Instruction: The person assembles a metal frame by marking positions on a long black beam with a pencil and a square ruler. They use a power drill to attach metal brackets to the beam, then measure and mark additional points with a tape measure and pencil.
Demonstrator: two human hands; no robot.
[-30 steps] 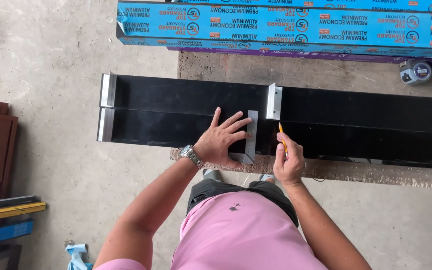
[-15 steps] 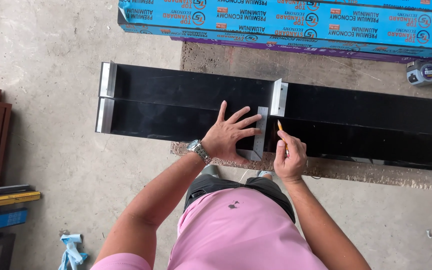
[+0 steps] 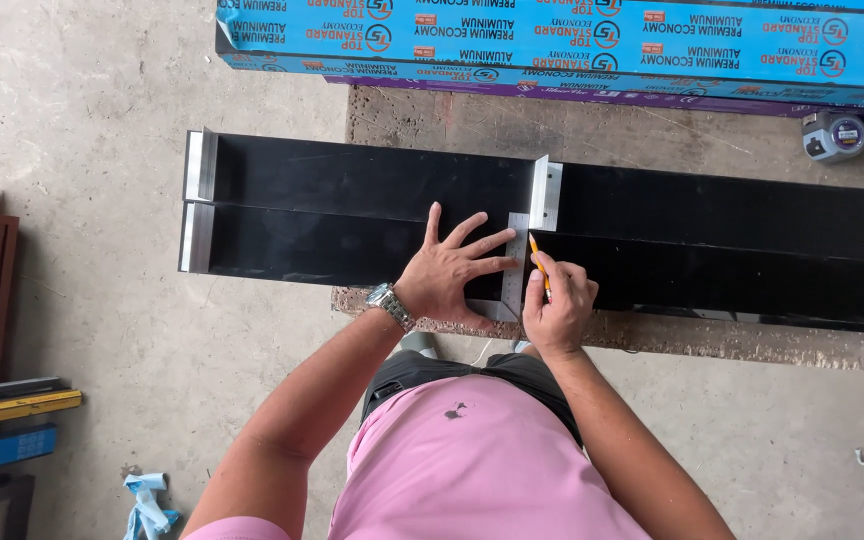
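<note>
Left hand [image 3: 449, 272] flat, fingers spread, pressing a metal square [image 3: 514, 262] down on the near black profile [image 3: 312, 243], close to the tabletop's [image 3: 432, 125] near edge. Right hand [image 3: 555, 305] just beside it, grip pinched on a yellow pencil [image 3: 538, 262], tip touching the profile at the square's right edge. Second black profile [image 3: 372, 178] lying alongside, farther back, both jutting past the tabletop's left edge over the floor [image 3: 82, 150]. Blue wrapped stack [image 3: 572, 40] along the far edge. Tape measure [image 3: 834, 135] near the far right corner. Blue rag [image 3: 147, 505] on the floor, lower left.
</note>
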